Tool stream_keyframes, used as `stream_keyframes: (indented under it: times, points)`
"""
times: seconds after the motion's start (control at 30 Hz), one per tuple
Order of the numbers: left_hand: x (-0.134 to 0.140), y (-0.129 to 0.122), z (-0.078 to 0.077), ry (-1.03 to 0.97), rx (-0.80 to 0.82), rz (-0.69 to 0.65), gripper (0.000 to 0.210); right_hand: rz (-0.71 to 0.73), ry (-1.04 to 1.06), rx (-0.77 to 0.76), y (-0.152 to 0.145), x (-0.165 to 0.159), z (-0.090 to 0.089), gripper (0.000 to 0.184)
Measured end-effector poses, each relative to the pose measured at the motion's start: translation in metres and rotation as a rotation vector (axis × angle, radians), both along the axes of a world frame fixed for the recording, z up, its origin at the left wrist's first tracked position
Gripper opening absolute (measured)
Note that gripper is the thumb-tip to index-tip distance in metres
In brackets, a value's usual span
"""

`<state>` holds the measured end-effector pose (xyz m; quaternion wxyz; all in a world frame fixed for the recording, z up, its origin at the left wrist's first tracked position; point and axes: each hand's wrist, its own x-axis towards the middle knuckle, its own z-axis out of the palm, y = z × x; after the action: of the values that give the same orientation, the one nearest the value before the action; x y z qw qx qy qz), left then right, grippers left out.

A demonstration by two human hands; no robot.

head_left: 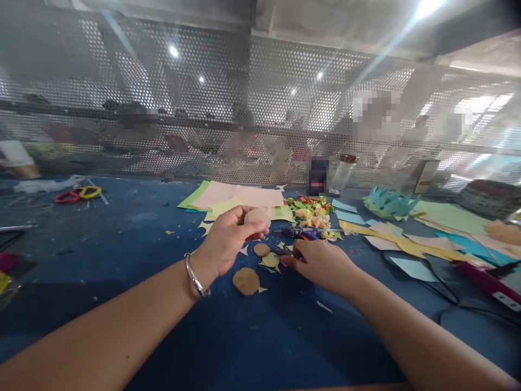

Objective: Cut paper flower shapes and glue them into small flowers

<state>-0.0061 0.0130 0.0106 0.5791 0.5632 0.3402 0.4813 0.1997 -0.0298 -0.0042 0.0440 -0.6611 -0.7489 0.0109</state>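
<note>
Far on the left of the blue table we see two pairs of scissors, one with red handles and one with yellow handles. They lie side by side, well apart from our hands.

Next comes our left hand. It has a silver bangle on the wrist. The hand is lifted a little over the table. The thumb and fingers pinch a pink paper circle and hold it up. The other fingers are curled in.

Just below that hand, three round paper bits lie flat on the table. The big brown circle is nearest to us. The small brown circle lies a bit farther back. A yellow circle lies just beside it, with little pointy scraps around it.

Behind these is a stack of paper sheets, pink, yellow and green.

Then comes our right hand. It rests low on the table, near the yellow circle. The fingers are close together and point left. They touch something dark under them, but we cannot tell what it is or if they grip it.

Just behind this hand lies a blue tool, and behind that a pile of colourful paper bits.

Farther right we see a jar, a blue folded paper crown, long yellow paper strips, and a pink tool with a black cord.
</note>
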Motion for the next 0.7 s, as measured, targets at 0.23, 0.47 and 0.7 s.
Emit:
stream_keyframes:
  times: [0.23,0.47,0.7]
  points:
    - [0.004,-0.003,-0.001,0.038,0.054,-0.036,0.035,-0.006,-0.145,-0.014,-0.014,-0.011,0.009,0.046]
    - [0.005,-0.003,-0.007,0.053,0.091,-0.078,0.043,0.021,-0.183,-0.01,-0.013,-0.009,0.008,0.042]
    - [0.009,-0.009,-0.003,0.081,0.047,0.009,0.02,0.102,-0.182,-0.04,-0.013,-0.002,0.009,0.028]
